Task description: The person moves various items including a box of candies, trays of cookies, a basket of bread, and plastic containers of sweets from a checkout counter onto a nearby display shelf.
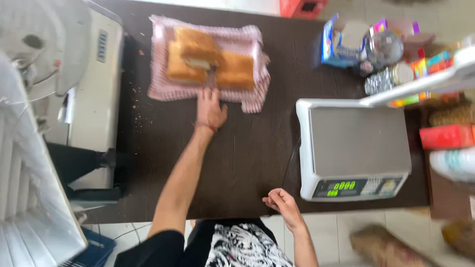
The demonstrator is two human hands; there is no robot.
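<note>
My left hand (211, 108) reaches forward across the dark table (247, 153) and touches the near edge of a pink-and-white checked cloth (163, 84). Several golden-brown blocks of cake or bread (198, 57) lie on that cloth, one stacked on the others. The fingers rest flat against the cloth and loaves; whether they grip anything is blurred. My right hand (280, 201) hovers near the table's front edge, fingers loosely curled, holding nothing. It is just left of a white weighing scale (354, 148) with a grey platter and green lit digits.
A white slicing machine (94, 79) stands at the left, with crumbs beside it. Colourful packets and foil-wrapped items (386, 49) crowd the back right; a red box (445, 136) and a bottle lie at the right edge. A white rack (29, 198) fills the near left.
</note>
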